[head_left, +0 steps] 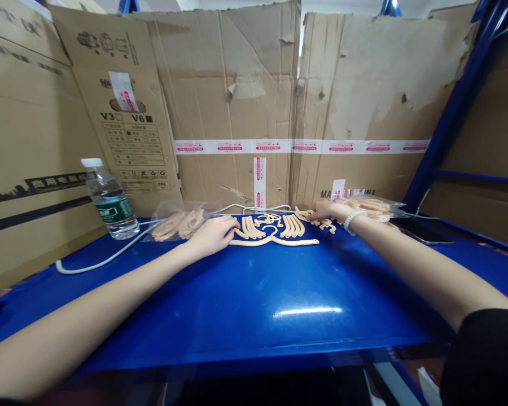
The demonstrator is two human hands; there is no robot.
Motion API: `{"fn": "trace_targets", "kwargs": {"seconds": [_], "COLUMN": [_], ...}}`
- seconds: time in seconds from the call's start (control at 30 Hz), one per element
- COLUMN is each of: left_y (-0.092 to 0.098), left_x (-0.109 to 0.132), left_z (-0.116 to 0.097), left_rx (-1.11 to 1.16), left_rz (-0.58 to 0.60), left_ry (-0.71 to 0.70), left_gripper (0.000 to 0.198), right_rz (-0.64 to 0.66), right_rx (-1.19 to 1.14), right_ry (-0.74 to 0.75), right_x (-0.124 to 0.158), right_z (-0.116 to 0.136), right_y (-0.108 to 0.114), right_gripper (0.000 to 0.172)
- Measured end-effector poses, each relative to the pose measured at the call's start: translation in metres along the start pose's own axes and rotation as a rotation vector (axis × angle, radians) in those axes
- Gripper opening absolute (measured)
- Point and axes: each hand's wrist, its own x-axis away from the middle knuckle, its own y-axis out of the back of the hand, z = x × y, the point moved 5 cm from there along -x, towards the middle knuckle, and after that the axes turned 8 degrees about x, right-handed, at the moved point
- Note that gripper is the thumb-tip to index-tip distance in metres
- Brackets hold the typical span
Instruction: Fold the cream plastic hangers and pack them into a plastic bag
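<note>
Cream-coloured plastic clothes-hanger parts lie towards the back of the blue table (254, 299). In front, two long curved arms (298, 242) and a hook (271, 230) are laid out in the shape of a hanger. Behind them are a left row of curved arms (250, 227), a right row (294, 225) and small hooks (268, 219) between. My left hand (214, 234) is closed, fingertips at the left row's outer edge; what they pinch is hidden. My right hand (328, 210), wearing a beaded bracelet, has its fingers bent down at loose parts (325, 224), their grip unclear.
A clear bag of parts (180, 223) lies at left, another bag (370, 207) at right beside a dark phone (421, 231). A water bottle (112, 206) and white cable (88, 270) are at left. Cardboard sheets (232, 101) wall off the back.
</note>
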Motion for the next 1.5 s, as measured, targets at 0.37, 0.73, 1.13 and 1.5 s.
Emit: {"fn": "trace_targets", "kwargs": {"seconds": [0.37,0.73,1.13,1.5], "left_y": [-0.007,-0.014,-0.020,-0.019], "left_x": [-0.035,-0.042,-0.050,-0.046], "left_z": [0.013,0.022,0.018,0.013], "left_rx": [-0.118,-0.148,-0.139,-0.134], "left_rz": [0.310,0.404,0.439,0.369], "left_ry": [-0.151,-0.123,-0.139,-0.158], "left_gripper": [0.022,0.020,0.004,0.020], "right_rz": [-0.303,-0.348,-0.277,-0.322], "right_rx": [-0.056,-0.063,-0.010,0.010], "right_ry": [0.158,0.373,0.464,0.468], "right_x": [0.025,0.017,0.000,-0.007], "right_z": [0.017,0.078,0.102,0.117], "right_y": [0.033,0.038,0.030,0.024], "right_gripper": [0.024,0.020,0.020,0.021]}}
